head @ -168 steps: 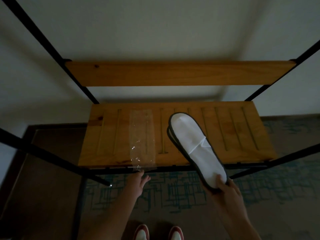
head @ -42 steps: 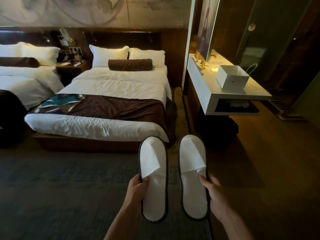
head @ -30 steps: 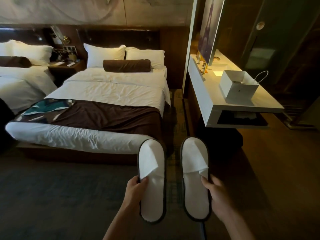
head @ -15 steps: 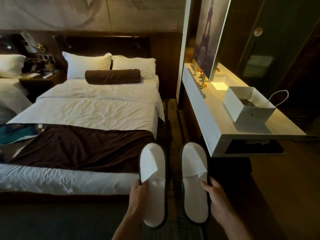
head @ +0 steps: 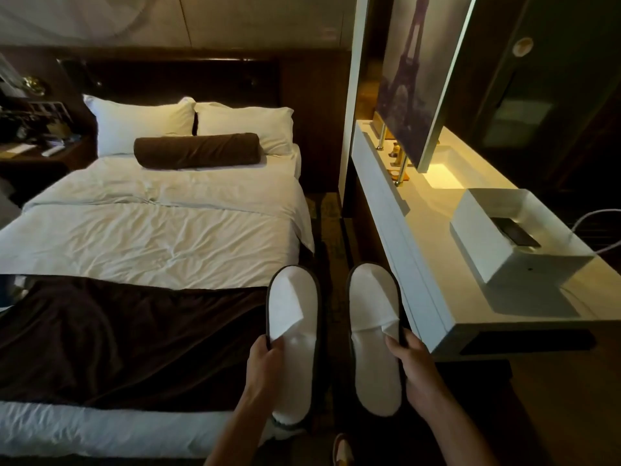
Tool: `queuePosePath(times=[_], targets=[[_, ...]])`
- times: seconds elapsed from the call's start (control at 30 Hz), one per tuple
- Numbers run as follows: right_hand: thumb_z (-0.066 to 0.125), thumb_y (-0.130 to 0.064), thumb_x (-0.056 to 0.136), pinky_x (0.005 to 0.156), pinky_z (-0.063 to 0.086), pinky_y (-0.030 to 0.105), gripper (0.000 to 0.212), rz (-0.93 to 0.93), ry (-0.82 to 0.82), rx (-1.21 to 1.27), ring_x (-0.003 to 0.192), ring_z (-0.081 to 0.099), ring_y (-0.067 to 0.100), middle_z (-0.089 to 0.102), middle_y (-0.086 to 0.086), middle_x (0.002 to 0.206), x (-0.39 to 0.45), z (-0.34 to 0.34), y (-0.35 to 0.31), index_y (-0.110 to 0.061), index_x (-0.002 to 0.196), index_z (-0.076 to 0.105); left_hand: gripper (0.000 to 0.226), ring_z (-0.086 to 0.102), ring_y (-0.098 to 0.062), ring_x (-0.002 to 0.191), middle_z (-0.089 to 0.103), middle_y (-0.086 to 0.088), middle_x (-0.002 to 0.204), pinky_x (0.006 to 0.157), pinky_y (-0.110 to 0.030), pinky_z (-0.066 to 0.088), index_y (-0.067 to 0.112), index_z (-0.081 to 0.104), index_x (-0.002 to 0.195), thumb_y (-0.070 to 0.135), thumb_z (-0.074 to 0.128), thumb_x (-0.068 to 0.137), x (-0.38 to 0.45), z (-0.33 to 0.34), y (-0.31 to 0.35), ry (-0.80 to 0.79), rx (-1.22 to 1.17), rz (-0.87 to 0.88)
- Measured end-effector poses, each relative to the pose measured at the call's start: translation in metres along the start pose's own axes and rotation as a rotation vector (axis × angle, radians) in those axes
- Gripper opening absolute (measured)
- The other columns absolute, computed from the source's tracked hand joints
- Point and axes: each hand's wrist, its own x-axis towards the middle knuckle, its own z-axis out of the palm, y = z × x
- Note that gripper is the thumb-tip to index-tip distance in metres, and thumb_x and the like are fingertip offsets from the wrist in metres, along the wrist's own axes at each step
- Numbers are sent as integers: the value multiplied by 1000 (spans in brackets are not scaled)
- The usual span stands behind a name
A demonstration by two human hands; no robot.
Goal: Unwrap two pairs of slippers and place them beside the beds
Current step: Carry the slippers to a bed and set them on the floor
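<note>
I hold two white slippers with dark edging, toes pointing away from me, side by side in the air. My left hand point(head: 265, 368) grips the left slipper point(head: 295, 317) at its left edge. My right hand point(head: 415, 368) grips the right slipper point(head: 373, 317) at its right edge. Both slippers hang over the dark, narrow strip of floor point(head: 331, 223) between the bed point(head: 151, 230) on my left and the white desk point(head: 420, 264) on my right. The bed has white sheets, a brown runner across its foot and a brown bolster at the pillows.
A white paper bag point(head: 504, 237) stands on the desk, behind it a lit recess and a framed picture point(head: 416, 79). A dark nightstand point(head: 37, 153) with small items sits left of the bed. My shoe point(head: 342, 452) shows at the bottom.
Earlier I stood at a wooden rack holding the stacked slippers beside an empty wrapper. Since then I have walked toward the bed's right side with one slipper in each hand.
</note>
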Motion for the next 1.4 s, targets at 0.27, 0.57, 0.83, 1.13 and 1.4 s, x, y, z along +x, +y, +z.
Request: queuePosePath(times=[0.27,0.57,0.83,1.13,1.4], targets=[[53,-17,97,73,52,39,36,53,-42,-3,98,63,26,67,4,111,152,-4,-69,-14,133,54,23,59,-30,69,60,-22,80,60,-37,44,2,55,82,24,49,80,112,67,67,57,-12,-72],[54,-11,96,74,51,38,31,178,-56,26,99,65,29,69,11,108,274,5,-101,-8,126,59,20,61,-25,79,65,-17,92,61,-32,47,0,58,101,7,41,94,226,109,117,53,-11,-103],[55,-9,95,82,53,41,29,233,31,6,99,65,27,69,10,109,373,19,-75,-7,124,59,18,55,-27,81,58,-18,93,63,-34,41,0,54,101,11,40,96,343,140,95,-26,103,-171],[62,-5,89,76,53,38,35,252,150,-10,95,64,26,67,10,105,490,29,21,-10,123,56,14,52,-19,80,53,-2,84,59,-27,37,13,53,87,11,42,96,473,197,1,-57,216,-179],[60,-3,90,71,52,35,30,317,164,-54,90,63,22,66,10,105,583,1,144,-10,119,54,31,57,-34,106,60,-17,119,81,-36,45,4,53,122,11,39,95,569,255,-127,-37,268,-251]])
